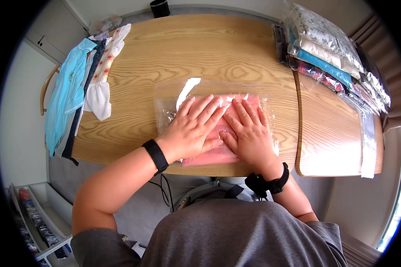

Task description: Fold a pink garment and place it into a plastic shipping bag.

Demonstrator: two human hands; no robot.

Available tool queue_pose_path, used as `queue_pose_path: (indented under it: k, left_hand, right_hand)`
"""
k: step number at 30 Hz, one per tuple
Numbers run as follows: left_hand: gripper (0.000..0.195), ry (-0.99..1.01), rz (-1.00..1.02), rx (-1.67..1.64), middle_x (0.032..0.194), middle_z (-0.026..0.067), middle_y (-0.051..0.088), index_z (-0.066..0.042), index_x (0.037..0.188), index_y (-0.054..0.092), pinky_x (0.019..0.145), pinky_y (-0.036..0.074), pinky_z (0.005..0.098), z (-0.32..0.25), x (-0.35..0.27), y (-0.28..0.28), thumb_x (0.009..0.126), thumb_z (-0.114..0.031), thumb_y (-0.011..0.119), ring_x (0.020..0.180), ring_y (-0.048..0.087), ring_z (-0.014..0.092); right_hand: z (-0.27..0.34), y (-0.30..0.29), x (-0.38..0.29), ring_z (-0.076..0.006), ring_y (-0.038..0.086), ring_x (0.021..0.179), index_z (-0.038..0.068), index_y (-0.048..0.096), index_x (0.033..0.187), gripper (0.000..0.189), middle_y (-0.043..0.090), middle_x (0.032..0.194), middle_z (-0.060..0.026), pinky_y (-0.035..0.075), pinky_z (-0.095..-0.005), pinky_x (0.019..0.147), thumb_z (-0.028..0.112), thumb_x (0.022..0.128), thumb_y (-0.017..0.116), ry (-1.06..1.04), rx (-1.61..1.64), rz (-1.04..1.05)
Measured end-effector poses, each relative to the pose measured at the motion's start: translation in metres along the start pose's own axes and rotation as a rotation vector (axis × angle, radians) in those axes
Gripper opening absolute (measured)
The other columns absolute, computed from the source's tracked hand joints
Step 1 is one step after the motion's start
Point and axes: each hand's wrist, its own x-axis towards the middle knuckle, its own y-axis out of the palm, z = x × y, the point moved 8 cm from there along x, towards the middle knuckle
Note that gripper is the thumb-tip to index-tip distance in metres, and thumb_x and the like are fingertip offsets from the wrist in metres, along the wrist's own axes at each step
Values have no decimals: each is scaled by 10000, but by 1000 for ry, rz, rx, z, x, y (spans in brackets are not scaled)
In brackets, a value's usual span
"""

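A folded pink garment (214,159) lies inside a clear plastic bag (165,93) at the table's near edge. My left hand (195,130) rests flat on the bag over the garment's left part, fingers apart. Beside it, my right hand (252,131) presses on the right part, with its palm down and its fingers spread. The index fingers of the two hands nearly meet. Neither hand grips anything. Much of the garment is hidden beneath my hands, and glare covers parts of the plastic.
Clothes, including a light blue polo shirt (75,73) and a white top with red prints (102,83), lie over the left side of the wooden table (200,50). Bagged garments (327,36) are stacked at the right. A storage bin (50,213) stands low at the left.
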Motion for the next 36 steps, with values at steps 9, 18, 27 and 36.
queue_pose_path:
  k: [9, 18, 27, 36]
  left_hand:
    - [743, 3, -11, -20, 1453, 147, 292, -45, 1399, 327, 1084, 209, 499, -1, 1, -2, 839, -488, 535, 1336, 271, 280]
    - [677, -82, 68, -81, 1497, 149, 209, -113, 1423, 303, 1113, 149, 484, 13, -25, 1, 879, -450, 522, 1390, 178, 308]
    - [657, -62, 40, -130, 1498, 155, 198, -101, 1417, 311, 1115, 151, 475, 19, -25, 6, 889, -437, 512, 1387, 177, 326]
    - [657, 3, 61, -168, 1499, 163, 184, -114, 1431, 279, 1115, 171, 469, 22, -19, 9, 888, -375, 543, 1386, 164, 329]
  right_hand:
    - [0, -7, -2, -295, 401, 1265, 137, 595, 1172, 446, 466, 1340, -132, 270, -492, 1050, 424, 832, 564, -14, 16, -71]
    - [-17, -11, -16, -294, 342, 1322, 193, 534, 1281, 519, 424, 1391, -115, 280, -480, 1055, 468, 842, 563, 104, 108, -53]
    - [-15, -8, -12, -293, 344, 1319, 207, 522, 1290, 512, 434, 1381, -118, 260, -510, 1060, 444, 838, 566, 115, 65, -23]
    - [-24, -10, -12, -305, 349, 1312, 189, 513, 1297, 534, 427, 1383, -125, 287, -459, 1054, 450, 835, 581, 77, 151, -40]
